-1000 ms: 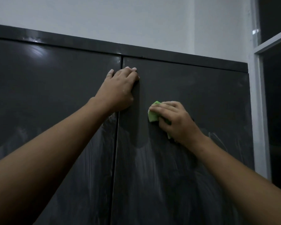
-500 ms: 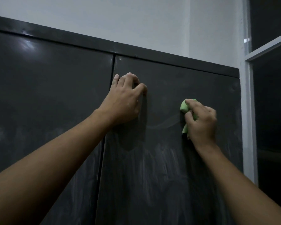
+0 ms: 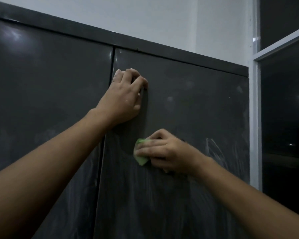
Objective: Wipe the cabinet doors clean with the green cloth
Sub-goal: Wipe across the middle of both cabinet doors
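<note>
Two dark grey cabinet doors fill the view, the left door (image 3: 47, 100) and the right door (image 3: 197, 104), split by a vertical gap. My right hand (image 3: 164, 150) presses a folded green cloth (image 3: 140, 153) flat against the right door, below my other hand; only the cloth's left part shows past my fingers. My left hand (image 3: 124, 97) rests with curled fingers on the right door near its upper left edge, holding nothing. White streaks and smears mark the lower parts of both doors.
A white wall (image 3: 162, 19) rises behind the cabinet top (image 3: 179, 56). Right of the cabinet stands a white window frame (image 3: 255, 118) with dark glass (image 3: 285, 118).
My right hand with the cloth has slid down and to the left across the right door. My left hand stays where it was on the door.
</note>
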Available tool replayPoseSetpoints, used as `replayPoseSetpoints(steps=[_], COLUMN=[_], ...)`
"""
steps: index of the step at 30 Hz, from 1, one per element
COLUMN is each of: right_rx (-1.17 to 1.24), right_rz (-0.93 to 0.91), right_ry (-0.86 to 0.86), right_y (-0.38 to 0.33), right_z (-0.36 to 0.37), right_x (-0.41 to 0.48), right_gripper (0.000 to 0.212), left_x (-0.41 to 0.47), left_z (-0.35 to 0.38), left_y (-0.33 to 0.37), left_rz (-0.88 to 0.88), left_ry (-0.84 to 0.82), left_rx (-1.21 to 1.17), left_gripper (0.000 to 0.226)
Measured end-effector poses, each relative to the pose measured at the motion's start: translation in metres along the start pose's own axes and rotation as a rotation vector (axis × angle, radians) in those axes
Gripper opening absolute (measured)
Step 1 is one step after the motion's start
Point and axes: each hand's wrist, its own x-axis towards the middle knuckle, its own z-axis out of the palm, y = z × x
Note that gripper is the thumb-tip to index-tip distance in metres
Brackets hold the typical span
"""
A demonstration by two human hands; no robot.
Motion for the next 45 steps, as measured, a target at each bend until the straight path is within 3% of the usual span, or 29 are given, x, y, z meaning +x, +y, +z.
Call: replayPoseSetpoints(steps=[4,6,9,15,20,23,28,35,38,42,45], right_rx=[-0.211,-0.296,-0.278,-0.131,-0.167,-0.306,-0.453,-0.438,-0.394,-0.387,-0.405], right_rz=[0.211,0.393,0.453,0.175,0.096,0.143,0.451,0.751,0.841,0.866,0.732], right_ry=[0.449,0.551,0.514,0.271,0.136,0.216,0.473,0.644,0.714,0.729,0.581], right_y=[0.029,0.047,0.055,0.015,0.019,0.043,0.099,0.153,0.169,0.166,0.139], right_z=[-0.045,-0.054,-0.041,0.000,-0.011,-0.029,-0.065,-0.110,-0.121,-0.120,-0.106], right_x=[0.012,0.013,0.011,-0.026,-0.048,-0.052,-0.069,-0.068,-0.066,-0.063,-0.058], right_gripper=[0.031,0.035,0.038,0.031,0.030,0.030,0.036,0.041,0.039,0.040,0.045], left_x=[0.000,0.000,-0.001,-0.001,0.004,0.013,0.040,0.081,0.087,0.082,0.081], left_z=[-0.002,-0.002,-0.002,0.001,0.014,0.022,0.035,0.055,0.062,0.068,0.067], left_y=[-0.005,-0.005,-0.004,0.008,0.031,0.051,0.070,0.098,0.100,0.085,0.080], left_rz=[0.010,0.011,0.016,-0.052,-0.014,0.073,0.089,0.058,0.032,0.074,0.098], left_ry=[-0.018,-0.014,-0.005,0.046,0.067,0.044,0.056,0.028,0.088,0.174,0.204], left_rx=[-0.030,-0.040,-0.047,0.009,0.011,-0.033,-0.045,-0.077,-0.082,-0.124,-0.301], left_gripper=[0.037,0.036,0.035,0.037,0.037,0.039,0.050,0.050,0.047,0.045,0.046])
